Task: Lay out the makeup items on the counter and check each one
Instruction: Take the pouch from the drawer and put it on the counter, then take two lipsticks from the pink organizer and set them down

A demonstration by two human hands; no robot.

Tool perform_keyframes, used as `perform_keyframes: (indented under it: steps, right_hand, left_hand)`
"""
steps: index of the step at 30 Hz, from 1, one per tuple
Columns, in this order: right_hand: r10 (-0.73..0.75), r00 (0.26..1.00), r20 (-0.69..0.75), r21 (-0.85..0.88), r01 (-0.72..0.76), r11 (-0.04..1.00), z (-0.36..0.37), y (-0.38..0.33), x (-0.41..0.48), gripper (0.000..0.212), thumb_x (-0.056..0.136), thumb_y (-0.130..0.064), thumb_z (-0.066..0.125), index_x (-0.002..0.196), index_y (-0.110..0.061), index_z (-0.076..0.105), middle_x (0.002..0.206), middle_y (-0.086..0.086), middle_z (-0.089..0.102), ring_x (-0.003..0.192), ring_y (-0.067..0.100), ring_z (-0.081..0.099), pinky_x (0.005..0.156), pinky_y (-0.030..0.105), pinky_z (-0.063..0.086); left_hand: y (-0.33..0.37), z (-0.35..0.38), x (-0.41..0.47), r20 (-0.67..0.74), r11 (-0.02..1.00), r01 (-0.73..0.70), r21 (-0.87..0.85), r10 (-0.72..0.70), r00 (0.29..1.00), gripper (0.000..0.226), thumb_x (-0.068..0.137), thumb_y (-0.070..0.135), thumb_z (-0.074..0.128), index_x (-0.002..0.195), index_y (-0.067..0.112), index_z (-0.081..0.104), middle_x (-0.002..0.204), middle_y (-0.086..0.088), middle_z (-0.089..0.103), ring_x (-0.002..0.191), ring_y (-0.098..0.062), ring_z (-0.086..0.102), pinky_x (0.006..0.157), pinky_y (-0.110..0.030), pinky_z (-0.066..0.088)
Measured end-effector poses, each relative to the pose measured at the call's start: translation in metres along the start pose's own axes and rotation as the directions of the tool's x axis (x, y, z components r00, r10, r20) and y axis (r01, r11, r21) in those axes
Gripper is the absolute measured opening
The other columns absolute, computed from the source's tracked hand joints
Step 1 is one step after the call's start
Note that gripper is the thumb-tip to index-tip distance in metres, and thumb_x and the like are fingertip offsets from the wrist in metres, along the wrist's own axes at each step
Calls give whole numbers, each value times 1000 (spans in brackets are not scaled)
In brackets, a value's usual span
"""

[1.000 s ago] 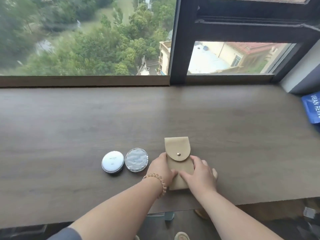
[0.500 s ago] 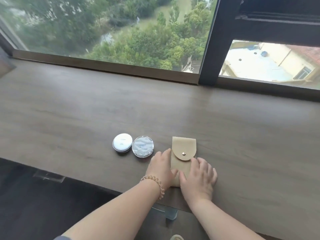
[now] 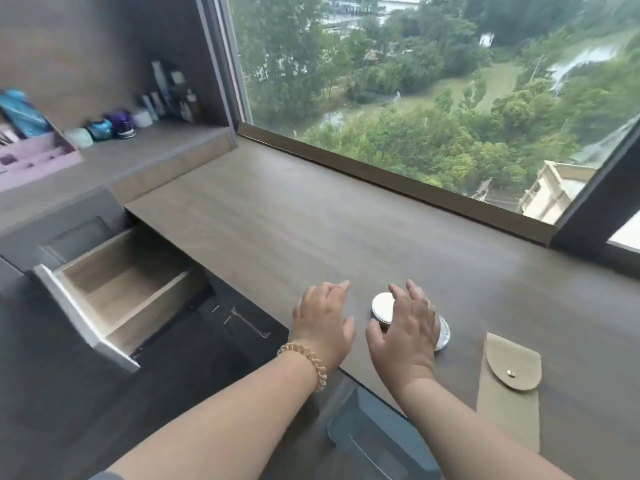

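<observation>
Change: you've left the pouch (image 3: 509,386); it's now right of your R fingers (image 3: 415,294).
R fingers: spread over compact (image 3: 382,306), no grip.
L fingers (image 3: 334,289): relaxed, apart, just left of it.
Next: prob. checking compact.

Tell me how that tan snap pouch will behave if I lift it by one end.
The tan pouch lies thin and flat on the counter, so it would probably droop. Its matte, cloth-like surface suggests light, not slippery. Being flat, it shouldn't roll.

A wood-grain counter (image 3: 311,220) carries a white compact (image 3: 382,306) and a silvery compact (image 3: 444,336) side by side near its front edge, a tan pouch (image 3: 509,393) lying flat nearby.
</observation>
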State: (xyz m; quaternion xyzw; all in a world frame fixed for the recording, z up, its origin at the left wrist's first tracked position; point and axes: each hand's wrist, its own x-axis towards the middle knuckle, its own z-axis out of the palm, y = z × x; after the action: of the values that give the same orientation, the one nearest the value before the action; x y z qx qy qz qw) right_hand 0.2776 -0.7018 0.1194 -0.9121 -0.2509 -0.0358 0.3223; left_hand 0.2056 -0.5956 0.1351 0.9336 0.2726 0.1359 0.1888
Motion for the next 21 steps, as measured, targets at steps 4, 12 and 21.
perform_keyframes:
  steps: [4, 12, 21]
  right_hand:
    - [-184, 981, 66, -18, 185, 982, 43, -102, -12, 67, 77, -25, 64, 139, -17, 39, 153, 9, 28, 144, 26, 17, 117, 42, 7]
    - [-376, 896, 234, -5, 388, 922, 140, -310, -52, 72, 89, -39, 47, 149, -31, 7, 160, 0, -2, 145, 21, -13, 116, 44, -9]
    - [-505, 810, 298, 66, 510, 857, 222, -452, -63, 71, 88, -40, 48, 148, -33, 10, 160, -4, 0, 146, 15, -8, 118, 41, -6]
  left_hand:
    - [-86, -70, -12, -107, 996, 65, 61, -58, 993, 57, 88, 33, 53, 141, 22, 34, 136, 4, 45, 127, -16, 37, 108, -32, 27]
    - [-280, -206, -44, -254, 967, 212, 142, -172, 952, 58, 86, 34, 54, 140, 25, 35, 140, 7, 42, 130, -16, 33, 108, -33, 26]
    - [-419, -285, -56, -365, 914, 385, 128, -317, 875, 59, 86, 35, 55, 141, 26, 33, 143, 7, 40, 133, -15, 31, 113, -33, 22]
